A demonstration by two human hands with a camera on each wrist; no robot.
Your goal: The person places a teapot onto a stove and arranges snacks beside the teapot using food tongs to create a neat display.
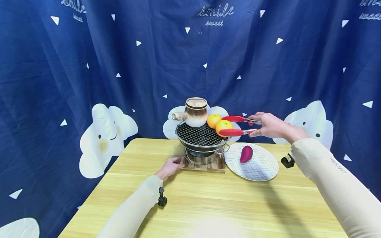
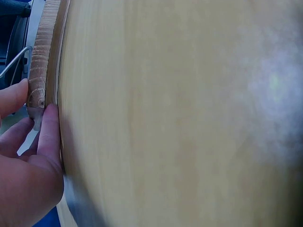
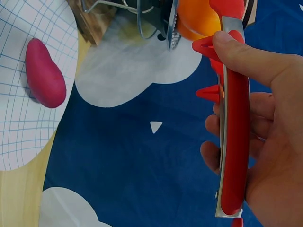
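My right hand [image 1: 269,125] holds a pair of red-and-metal tongs [image 3: 235,137], thumb on one arm and fingers curled round the other. Their red tips lie on either side of the front orange [image 1: 224,127], at the right edge of the black wire grill [image 1: 200,135]. A second orange [image 1: 214,120] sits just behind, beside a small clay pot [image 1: 196,117] with a wooden lid and side handle. Below, my left hand [image 1: 170,168] pinches the front left corner of the wooden board [image 1: 205,166] under the grill stove, its thumb over the edge [image 2: 37,71].
To the right of the stove, a white plate [image 1: 263,167] with a blue grid pattern carries a purple-red sweet potato [image 1: 246,154]. A blue curtain [image 1: 166,59] hangs right behind the far edge of the wooden table [image 1: 232,205].
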